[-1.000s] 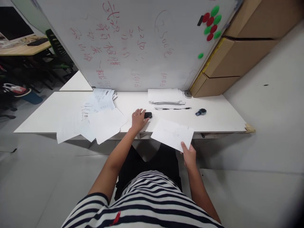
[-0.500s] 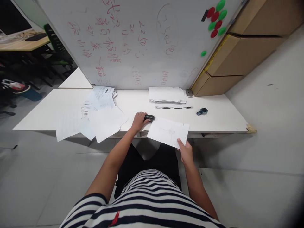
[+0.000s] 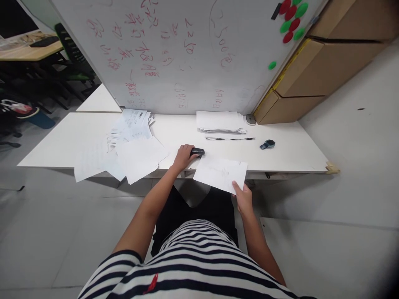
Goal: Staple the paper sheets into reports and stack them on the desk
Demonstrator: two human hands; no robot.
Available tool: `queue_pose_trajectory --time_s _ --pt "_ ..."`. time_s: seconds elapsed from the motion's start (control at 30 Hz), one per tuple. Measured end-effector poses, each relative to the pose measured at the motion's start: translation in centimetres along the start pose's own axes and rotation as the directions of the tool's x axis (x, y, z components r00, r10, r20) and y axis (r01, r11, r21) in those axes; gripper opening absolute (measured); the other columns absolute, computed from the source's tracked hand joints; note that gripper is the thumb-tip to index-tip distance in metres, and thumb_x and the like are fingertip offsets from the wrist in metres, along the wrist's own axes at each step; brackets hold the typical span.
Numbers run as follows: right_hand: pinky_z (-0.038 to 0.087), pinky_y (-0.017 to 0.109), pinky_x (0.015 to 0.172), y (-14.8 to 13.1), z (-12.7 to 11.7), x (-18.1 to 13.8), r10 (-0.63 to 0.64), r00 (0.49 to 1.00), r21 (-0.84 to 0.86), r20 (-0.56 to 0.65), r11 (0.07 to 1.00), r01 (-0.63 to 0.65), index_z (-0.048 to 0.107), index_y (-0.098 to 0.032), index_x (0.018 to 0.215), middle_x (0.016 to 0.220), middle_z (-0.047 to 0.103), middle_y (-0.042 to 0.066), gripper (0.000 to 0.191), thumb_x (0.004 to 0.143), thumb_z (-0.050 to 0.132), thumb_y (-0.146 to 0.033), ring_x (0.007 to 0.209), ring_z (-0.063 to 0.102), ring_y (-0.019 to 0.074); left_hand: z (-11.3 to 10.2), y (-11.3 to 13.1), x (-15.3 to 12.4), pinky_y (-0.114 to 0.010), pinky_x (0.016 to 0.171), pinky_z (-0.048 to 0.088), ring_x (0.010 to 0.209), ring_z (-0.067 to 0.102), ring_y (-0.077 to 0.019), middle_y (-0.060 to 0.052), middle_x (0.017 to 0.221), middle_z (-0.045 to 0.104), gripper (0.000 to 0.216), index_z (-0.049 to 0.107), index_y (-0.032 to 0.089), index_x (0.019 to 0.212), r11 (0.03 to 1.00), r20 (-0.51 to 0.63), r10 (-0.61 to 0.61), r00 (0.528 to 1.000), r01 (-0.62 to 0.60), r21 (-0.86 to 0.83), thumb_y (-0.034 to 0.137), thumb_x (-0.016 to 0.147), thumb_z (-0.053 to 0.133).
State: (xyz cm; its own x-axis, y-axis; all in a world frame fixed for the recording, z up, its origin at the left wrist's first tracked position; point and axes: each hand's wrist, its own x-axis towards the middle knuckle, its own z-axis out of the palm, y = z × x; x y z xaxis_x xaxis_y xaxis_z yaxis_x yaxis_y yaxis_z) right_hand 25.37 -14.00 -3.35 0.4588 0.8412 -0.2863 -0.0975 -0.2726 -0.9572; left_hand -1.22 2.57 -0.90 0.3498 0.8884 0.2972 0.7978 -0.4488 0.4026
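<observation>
My left hand (image 3: 184, 156) is wrapped round a black stapler (image 3: 198, 151) on the white desk, its front end pointing right. In my right hand (image 3: 243, 197) a sheet of white paper (image 3: 220, 172) is pinched between thumb and fingers at its lower right corner. The paper reaches over the desk's front edge, and its upper left part lies just below the stapler. Whether it is one sheet or several I cannot tell. Left of my left hand, loose papers (image 3: 140, 158) are spread over the desk and hang past its edge.
A stack of paper (image 3: 220, 120) lies at the back of the desk (image 3: 177, 128), with a thin black-and-white strip (image 3: 230, 138) before it. A dark blue object (image 3: 267, 144) sits to the right. Behind stand a whiteboard (image 3: 193, 83) and cardboard boxes (image 3: 299, 109).
The paper in my right hand has shifted slightly down, a little away from the stapler. My left hand stays on the stapler. The camera view has tilted slightly.
</observation>
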Motion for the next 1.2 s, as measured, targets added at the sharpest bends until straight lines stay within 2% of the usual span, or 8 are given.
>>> queue_pose_trajectory --time_s 0.27,0.37,0.53,0.67,0.77,0.9,1.1,1.2 --pt "0.039 0.022 0.044 -0.4 0.7 -0.1 0.003 1.000 0.022 0.024 1.000 -0.004 0.067 -0.013 0.108 0.096 0.071 0.010 0.057 0.069 0.070 -0.053 0.065 0.059 0.0161 0.2 0.0 0.0 -0.039 0.089 0.039 0.102 0.049 -0.0265 -0.010 0.110 0.057 0.038 0.054 0.020 0.117 0.999 0.028 0.024 0.999 -0.024 0.025 0.046 0.089 0.052" --pt "0.039 0.023 0.045 -0.7 1.1 0.1 -0.005 0.999 0.027 0.045 1.000 0.004 0.067 -0.013 0.110 0.095 0.071 0.009 0.058 0.068 0.069 -0.054 0.064 0.059 0.0161 -0.1 0.5 -0.2 -0.041 0.095 0.037 0.110 0.049 -0.0275 -0.011 0.118 0.057 0.045 0.052 0.020 0.123 0.999 0.024 0.011 1.000 -0.012 0.050 0.047 0.088 0.053" --pt "0.040 0.024 0.046 -0.6 1.5 0.3 0.011 0.999 0.020 0.040 1.000 -0.012 0.067 -0.014 0.108 0.093 0.072 0.009 0.059 0.067 0.069 -0.056 0.066 0.061 0.0182 -0.7 1.4 -0.9 -0.044 0.109 0.023 0.135 0.032 -0.0283 -0.013 0.142 0.043 0.059 0.037 0.018 0.141 0.993 -0.090 0.075 0.993 -0.066 0.102 0.047 0.091 0.045" --pt "0.040 0.024 0.045 -0.4 1.4 0.4 0.023 0.998 0.039 0.065 0.999 -0.025 0.066 -0.013 0.108 0.091 0.071 0.009 0.059 0.067 0.070 -0.056 0.063 0.060 0.0175 -0.9 1.7 -0.9 -0.044 0.111 0.021 0.141 0.023 -0.0263 -0.006 0.150 0.036 0.049 0.040 0.026 0.142 0.978 -0.002 0.151 0.988 -0.149 0.147 0.042 0.095 0.036" --pt "0.041 0.025 0.046 -0.3 1.2 0.4 0.021 0.996 0.056 0.086 0.998 -0.026 0.067 -0.013 0.108 0.091 0.072 0.008 0.059 0.066 0.069 -0.056 0.063 0.060 0.0175 -1.0 2.0 -0.6 -0.044 0.111 0.021 0.142 0.023 -0.0257 -0.002 0.150 0.036 0.046 0.043 0.031 0.141 0.974 0.082 0.155 0.985 -0.166 0.154 0.038 0.097 0.032" --pt "0.042 0.025 0.047 -0.2 1.1 0.5 0.032 0.997 0.041 0.071 0.999 -0.035 0.066 -0.014 0.110 0.094 0.072 0.009 0.060 0.067 0.069 -0.056 0.066 0.062 0.0186 -1.1 2.3 -0.3 -0.044 0.111 0.022 0.137 0.033 -0.0243 -0.002 0.148 0.040 0.046 0.041 0.033 0.142 0.982 0.113 0.122 0.986 -0.137 0.134 0.035 0.097 0.030" --pt "0.044 0.025 0.047 -0.3 1.0 0.8 0.027 0.996 0.037 0.087 0.999 -0.031 0.067 -0.014 0.110 0.096 0.072 0.009 0.059 0.068 0.069 -0.056 0.069 0.063 0.0197 -1.1 2.3 -0.7 -0.045 0.110 0.024 0.137 0.032 -0.0257 -0.003 0.149 0.039 0.046 0.043 0.031 0.141 0.982 0.092 0.129 0.987 -0.140 0.128 0.039 0.096 0.033" --pt "0.046 0.026 0.049 -0.5 1.0 0.8 0.027 0.996 0.036 0.089 0.999 -0.030 0.067 -0.014 0.109 0.097 0.072 0.010 0.058 0.068 0.069 -0.056 0.072 0.064 0.0210 -1.6 2.3 0.0 -0.045 0.110 0.025 0.139 0.030 -0.0261 -0.006 0.147 0.042 0.045 0.048 0.028 0.137 0.987 0.024 0.131 0.991 -0.133 0.093 0.041 0.095 0.037"
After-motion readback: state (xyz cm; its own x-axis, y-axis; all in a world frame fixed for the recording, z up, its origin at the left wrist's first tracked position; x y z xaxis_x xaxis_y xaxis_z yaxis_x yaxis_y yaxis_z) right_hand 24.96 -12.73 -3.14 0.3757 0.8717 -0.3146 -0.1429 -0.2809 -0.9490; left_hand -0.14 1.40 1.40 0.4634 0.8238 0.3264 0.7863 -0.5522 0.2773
